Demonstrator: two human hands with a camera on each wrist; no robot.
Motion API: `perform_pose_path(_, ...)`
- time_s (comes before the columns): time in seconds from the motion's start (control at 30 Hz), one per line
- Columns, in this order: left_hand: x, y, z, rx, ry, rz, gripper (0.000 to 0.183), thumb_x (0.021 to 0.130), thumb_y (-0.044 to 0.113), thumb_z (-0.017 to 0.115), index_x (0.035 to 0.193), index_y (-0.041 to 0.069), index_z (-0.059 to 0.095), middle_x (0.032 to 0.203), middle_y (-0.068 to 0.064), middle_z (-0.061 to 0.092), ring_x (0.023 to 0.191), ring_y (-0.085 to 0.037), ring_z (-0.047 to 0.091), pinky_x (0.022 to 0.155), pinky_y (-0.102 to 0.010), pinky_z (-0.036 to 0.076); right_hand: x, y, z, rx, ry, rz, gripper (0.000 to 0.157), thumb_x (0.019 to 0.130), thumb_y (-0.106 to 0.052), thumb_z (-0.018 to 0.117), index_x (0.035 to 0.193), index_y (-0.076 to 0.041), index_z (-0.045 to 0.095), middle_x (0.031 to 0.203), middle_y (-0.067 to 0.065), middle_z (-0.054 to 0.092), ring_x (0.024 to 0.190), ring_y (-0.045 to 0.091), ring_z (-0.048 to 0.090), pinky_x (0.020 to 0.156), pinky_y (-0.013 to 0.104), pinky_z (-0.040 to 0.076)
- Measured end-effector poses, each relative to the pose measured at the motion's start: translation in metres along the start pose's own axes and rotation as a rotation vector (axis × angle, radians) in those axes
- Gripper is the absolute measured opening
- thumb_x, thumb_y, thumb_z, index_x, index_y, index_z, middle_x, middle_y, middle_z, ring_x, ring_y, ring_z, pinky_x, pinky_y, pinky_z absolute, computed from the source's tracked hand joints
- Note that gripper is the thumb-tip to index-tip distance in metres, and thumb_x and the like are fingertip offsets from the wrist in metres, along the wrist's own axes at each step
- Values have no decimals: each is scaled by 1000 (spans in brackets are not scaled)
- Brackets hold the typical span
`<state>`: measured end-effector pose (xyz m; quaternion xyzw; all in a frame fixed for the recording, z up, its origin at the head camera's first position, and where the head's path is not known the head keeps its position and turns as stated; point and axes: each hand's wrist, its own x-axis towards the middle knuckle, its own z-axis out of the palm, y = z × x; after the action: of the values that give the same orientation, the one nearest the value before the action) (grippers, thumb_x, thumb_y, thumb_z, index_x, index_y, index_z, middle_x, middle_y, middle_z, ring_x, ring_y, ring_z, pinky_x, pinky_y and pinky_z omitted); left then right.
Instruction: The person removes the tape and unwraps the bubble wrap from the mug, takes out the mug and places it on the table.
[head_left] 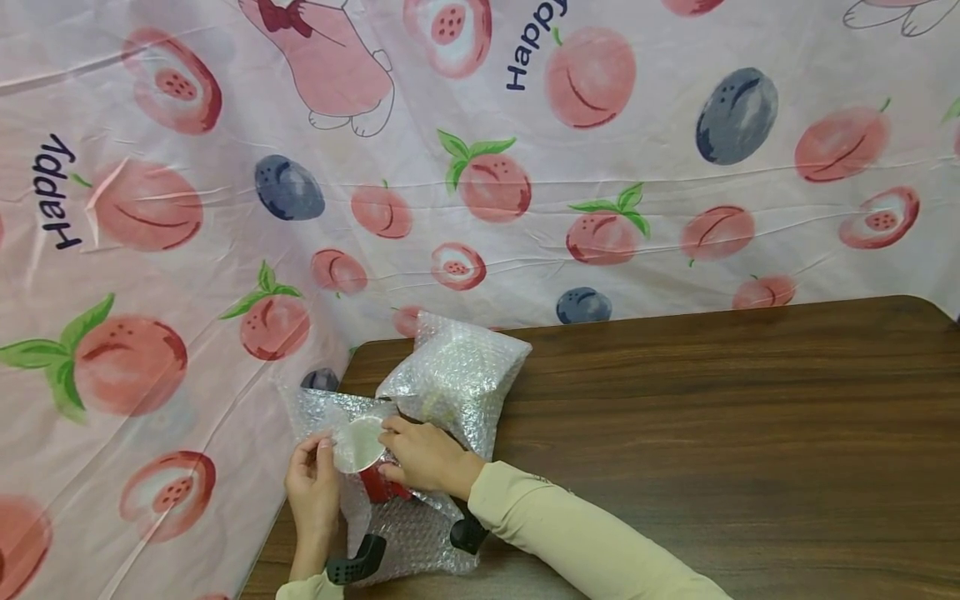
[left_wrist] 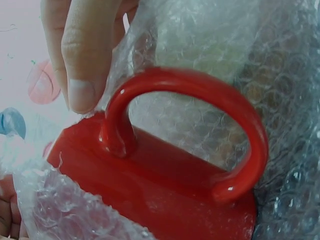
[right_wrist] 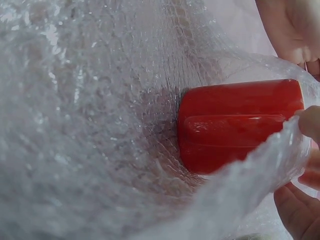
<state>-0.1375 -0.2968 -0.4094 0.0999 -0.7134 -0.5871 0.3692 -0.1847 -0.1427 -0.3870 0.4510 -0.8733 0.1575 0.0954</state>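
A red mug [head_left: 378, 483] with a pale inside lies tilted in bubble wrap [head_left: 420, 533], its mouth facing away from me. Its handle [left_wrist: 235, 112] shows plainly in the left wrist view, while the wrap covers part of the red side [right_wrist: 240, 125]. On the left, my left hand [head_left: 311, 492] pinches the edge of the wrap beside the mug's mouth. From the right, my right hand [head_left: 427, 457] reaches across the rim, its fingers and thumb gripping wrap at the mug's edge. In the left wrist view a fingertip [left_wrist: 82, 92] presses right by the rim.
Behind the mug sits another bubble-wrapped package [head_left: 457, 375], its pale contents blurred by the wrap. Brown wooden table [head_left: 712, 442] extends to the right. A peach-printed cloth [head_left: 525, 167] hangs along the back and left edges.
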Motion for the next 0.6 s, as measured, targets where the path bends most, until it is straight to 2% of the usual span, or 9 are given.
perform_pose_path(0.1, -2, 2, 0, -64, 10, -12, 12, 88, -3, 47, 90, 2, 57, 82, 1, 55, 76, -6, 51, 64, -10, 42, 0, 0, 0, 12, -15, 8, 38, 85, -37, 57, 113, -12, 59, 121, 3, 49, 87, 14, 59, 74, 21, 47)
perform_pose_path(0.27, -5, 7, 1, -97, 16, 10, 19, 88, -3, 48, 86, 13, 59, 84, 2, 57, 81, -8, 52, 69, -11, 42, 1, 0, 0, 37, -19, 18, 37, 84, -36, 58, 112, -12, 59, 121, 3, 49, 85, 14, 60, 74, 21, 47)
perform_pose_path(0.43, -6, 13, 0, -163, 26, 50, 18, 87, -4, 48, 86, 10, 58, 83, 2, 57, 79, -7, 52, 69, -12, 42, 0, 0, 0, 29, 6, 4, 35, 83, -35, 59, 110, -12, 61, 117, 3, 50, 84, 14, 60, 72, 21, 48)
perform_pose_path(0.6, -8, 19, -6, -143, 71, 82, 18, 85, -7, 48, 85, 7, 60, 81, 3, 58, 77, -5, 53, 68, -11, 42, -1, 1, -1, 38, 19, -3, 35, 83, -35, 60, 109, -11, 61, 116, 3, 51, 84, 14, 59, 71, 21, 48)
